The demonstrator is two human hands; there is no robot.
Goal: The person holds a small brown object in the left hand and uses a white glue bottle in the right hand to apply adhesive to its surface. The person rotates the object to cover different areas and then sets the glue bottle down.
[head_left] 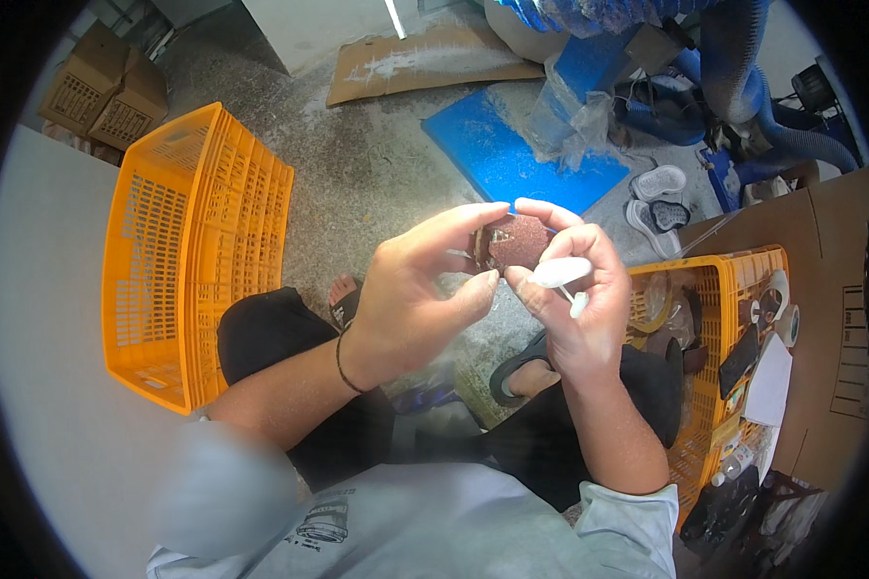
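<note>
You are fitting the disc [518, 241], pinched between both hands over your knees: left hand [417, 289] closed on its left edge by thumb and fingertips, right hand [579, 299] gripping its right edge while 2 fingers clamp a white stick [562, 273]. The disc faces you, its thin axis pointing away; the stick's long axis runs roughly left-right. Next, I judge, you need a steady pinch. Beyond lie 2 orange crates [198, 241].

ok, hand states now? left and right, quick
Left hand: closed, fingers pinching the reddish-brown sanding disc.
Right hand: closed, pinching the same disc from the other side, with a small white stick-like tool tucked in its fingers.
</note>
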